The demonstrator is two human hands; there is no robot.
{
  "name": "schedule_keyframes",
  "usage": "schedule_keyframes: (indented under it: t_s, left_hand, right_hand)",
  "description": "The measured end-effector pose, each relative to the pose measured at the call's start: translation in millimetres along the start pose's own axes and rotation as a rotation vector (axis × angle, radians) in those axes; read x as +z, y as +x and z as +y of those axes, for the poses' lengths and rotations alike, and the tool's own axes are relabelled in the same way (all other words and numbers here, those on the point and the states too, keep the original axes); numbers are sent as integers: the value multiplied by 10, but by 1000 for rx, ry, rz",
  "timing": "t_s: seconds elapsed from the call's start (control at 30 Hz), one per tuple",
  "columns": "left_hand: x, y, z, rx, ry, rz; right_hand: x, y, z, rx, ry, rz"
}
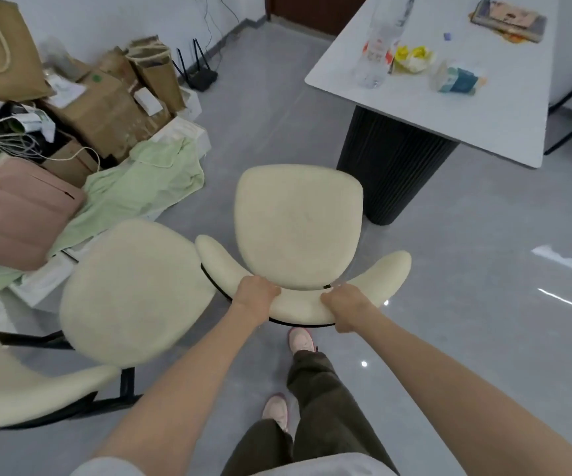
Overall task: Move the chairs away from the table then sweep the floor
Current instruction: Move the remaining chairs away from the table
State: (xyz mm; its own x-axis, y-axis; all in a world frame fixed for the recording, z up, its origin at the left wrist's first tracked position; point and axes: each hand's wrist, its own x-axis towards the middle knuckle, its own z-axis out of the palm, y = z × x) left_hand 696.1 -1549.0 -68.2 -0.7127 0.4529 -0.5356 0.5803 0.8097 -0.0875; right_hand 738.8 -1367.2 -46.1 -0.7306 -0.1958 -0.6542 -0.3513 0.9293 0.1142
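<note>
Both hands are gripping the curved backrest of a cream chair (298,225), left hand (255,292) and right hand (344,305) closed around its top edge; the chair is standing on the grey floor (466,269) near the table (504,108) corner, just beside a second chair (133,290)

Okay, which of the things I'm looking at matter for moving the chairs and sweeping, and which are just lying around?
Part of the job:
held chair, both hands on its backrest: left hand, right hand
second chair
table
floor

Just lying about:
bottle
tissue pack
yellow wrapper
boxes
green cloth
router
</note>
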Motion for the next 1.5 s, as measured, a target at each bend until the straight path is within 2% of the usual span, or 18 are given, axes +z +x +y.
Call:
schedule_keyframes:
  t_s: [0.47,0.87,1.23,1.5]
  left_hand:
    - [598,-992,354,100,61,44]
    - [1052,-1884,973,116,66,15]
    - [1206,-2615,1481,209,249,-89]
    - [1446,-3033,1365,249,288,-129]
  right_hand:
    - [609,-997,-861,93,122,1]
    - [1356,-1840,-1411,111,156,18]
    - [1894,-2512,-1825,113,227,-18]
    - [2033,-2723,-2306,96,282,-38]
